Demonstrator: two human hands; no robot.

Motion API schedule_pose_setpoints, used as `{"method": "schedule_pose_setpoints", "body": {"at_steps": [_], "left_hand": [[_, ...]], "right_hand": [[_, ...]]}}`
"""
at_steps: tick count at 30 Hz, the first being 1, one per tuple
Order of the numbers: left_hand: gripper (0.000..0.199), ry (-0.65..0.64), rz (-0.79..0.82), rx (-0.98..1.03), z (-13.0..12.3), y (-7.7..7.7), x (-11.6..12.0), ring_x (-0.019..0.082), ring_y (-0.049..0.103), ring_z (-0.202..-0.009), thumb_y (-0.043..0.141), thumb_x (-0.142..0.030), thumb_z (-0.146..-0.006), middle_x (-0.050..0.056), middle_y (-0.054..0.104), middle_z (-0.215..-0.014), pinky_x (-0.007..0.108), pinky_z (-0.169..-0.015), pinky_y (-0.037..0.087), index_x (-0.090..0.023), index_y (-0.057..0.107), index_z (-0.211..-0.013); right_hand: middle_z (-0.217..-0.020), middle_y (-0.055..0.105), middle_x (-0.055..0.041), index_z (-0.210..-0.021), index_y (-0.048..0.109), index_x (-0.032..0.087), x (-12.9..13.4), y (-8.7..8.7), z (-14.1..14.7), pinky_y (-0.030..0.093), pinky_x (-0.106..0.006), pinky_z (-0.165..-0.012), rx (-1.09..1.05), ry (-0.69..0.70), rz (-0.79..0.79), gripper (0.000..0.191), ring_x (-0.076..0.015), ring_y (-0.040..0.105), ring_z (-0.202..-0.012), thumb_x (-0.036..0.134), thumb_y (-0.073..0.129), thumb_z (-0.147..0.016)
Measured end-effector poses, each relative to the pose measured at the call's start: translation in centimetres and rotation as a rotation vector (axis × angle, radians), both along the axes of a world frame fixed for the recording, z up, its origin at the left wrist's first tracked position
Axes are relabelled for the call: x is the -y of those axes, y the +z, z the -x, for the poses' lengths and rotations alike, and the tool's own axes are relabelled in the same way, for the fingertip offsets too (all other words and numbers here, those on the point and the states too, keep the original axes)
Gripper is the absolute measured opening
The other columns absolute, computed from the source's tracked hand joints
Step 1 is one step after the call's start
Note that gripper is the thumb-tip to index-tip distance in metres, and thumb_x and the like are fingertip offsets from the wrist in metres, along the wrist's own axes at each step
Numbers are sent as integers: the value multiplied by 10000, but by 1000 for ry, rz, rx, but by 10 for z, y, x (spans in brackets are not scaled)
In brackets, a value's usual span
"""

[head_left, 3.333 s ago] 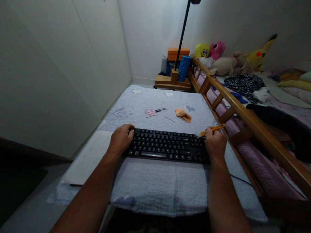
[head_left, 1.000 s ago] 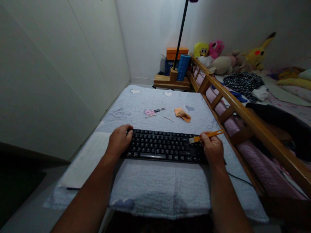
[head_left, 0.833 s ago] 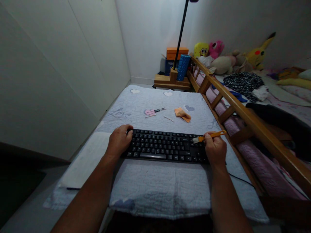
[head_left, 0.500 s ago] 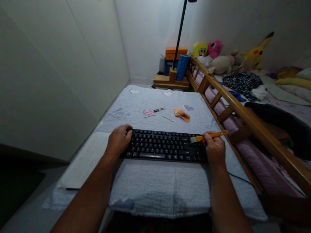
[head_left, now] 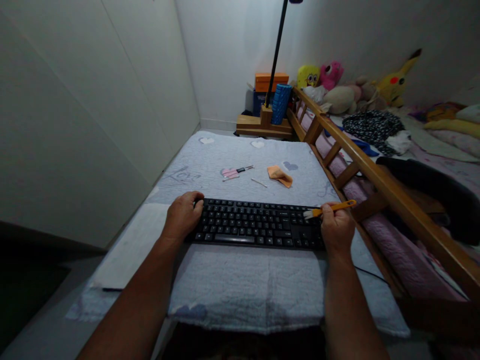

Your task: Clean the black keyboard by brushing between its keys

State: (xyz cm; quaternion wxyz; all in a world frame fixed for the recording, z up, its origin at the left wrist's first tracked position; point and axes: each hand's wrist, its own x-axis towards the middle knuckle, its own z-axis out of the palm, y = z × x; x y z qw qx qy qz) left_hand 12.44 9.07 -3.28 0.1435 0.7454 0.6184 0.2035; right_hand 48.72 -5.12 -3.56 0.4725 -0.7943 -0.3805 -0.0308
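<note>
A black keyboard [head_left: 247, 225] lies flat across the cloth-covered table. My left hand [head_left: 183, 215] grips its left end, fingers closed round the upper corner. My right hand [head_left: 337, 227] is closed on the orange handle of a small brush [head_left: 332, 207]. The brush's pale bristles point left and lie over the keys at the right part of the keyboard. The keyboard's far right end is hidden behind my right hand.
Beyond the keyboard lie a folded orange cloth [head_left: 279, 176], a cotton swab [head_left: 259, 182] and a slim tool with a black grip [head_left: 241, 170]. A white sheet-like item [head_left: 131, 250] is at left. A wooden bed rail [head_left: 360, 160] borders the right side; a cable [head_left: 371, 275] runs along there.
My right hand has moved a little to the right with the brush, its bristles shifting right over the keys. My left hand stays on the keyboard's left end.
</note>
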Motion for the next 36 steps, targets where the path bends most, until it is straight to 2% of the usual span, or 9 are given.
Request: {"method": "schedule_pose_setpoints", "body": {"at_steps": [4,6,10,14,20,26,28,31,36], "left_hand": [[353,-6,-1,-6,-1,1,0,288,686,-1117,469,-303,-887,117,761,-1161,423,-1020,511,-186,739,-1083],[362,-3,9,-5,-1,1,1,293,687,-1120,466,-305,-887,124,759,-1162,426,-1022,511,-178,739,-1090],[367,7,19,-2,-2,2,1,292,689,-1125,468,-307,-888,121,759,-1166,421,-1029,511,-180,738,-1103],[363,12,28,-6,-2,3,2,288,686,-1136,470,-303,-892,118,759,-1172,416,-1034,508,-182,736,-1106],[375,10,32,-23,-1,3,1,292,681,-1147,464,-299,-900,124,754,-1183,422,-1040,502,-167,734,-1123],[379,10,27,-25,-2,1,0,295,682,-1147,470,-298,-899,129,754,-1189,418,-1045,499,-162,737,-1130],[377,16,27,-26,-2,1,0,295,684,-1142,473,-299,-896,129,756,-1182,417,-1043,501,-164,740,-1126],[373,13,19,-24,-1,1,0,293,687,-1136,474,-302,-892,123,760,-1171,415,-1041,503,-171,743,-1114],[382,14,24,-20,-1,1,1,295,691,-1121,469,-312,-890,122,761,-1165,417,-1030,507,-169,742,-1116]], "right_hand": [[-744,683,-79,-735,652,208,2,0,-1,468,-388,-771,-43,-33,-50,299,-276,647,-773,457,529,-847],[-676,636,-38,-762,655,204,2,1,1,460,-359,-700,-149,4,-102,287,-238,613,-691,461,557,-844],[-589,556,21,-806,651,198,2,4,9,394,-290,-552,-428,228,-123,318,-168,518,-554,515,626,-812],[-591,568,15,-777,653,194,1,4,12,386,-291,-558,-421,381,-2,321,-167,524,-564,513,632,-808],[-613,605,-16,-738,674,199,2,4,6,424,-336,-651,-199,194,71,330,-221,579,-635,507,566,-789],[-687,645,-43,-723,679,200,5,2,-2,440,-348,-707,-126,-17,-45,244,-249,615,-727,418,576,-756],[-633,595,-10,-719,661,205,5,2,0,426,-318,-642,-237,15,-108,218,-207,572,-644,406,590,-765],[-562,526,32,-733,640,207,3,2,6,378,-278,-541,-419,161,-155,233,-157,493,-532,433,615,-785],[-580,576,15,-758,663,197,2,3,12,404,-282,-551,-369,306,-50,297,-164,526,-547,488,617,-799]]}}
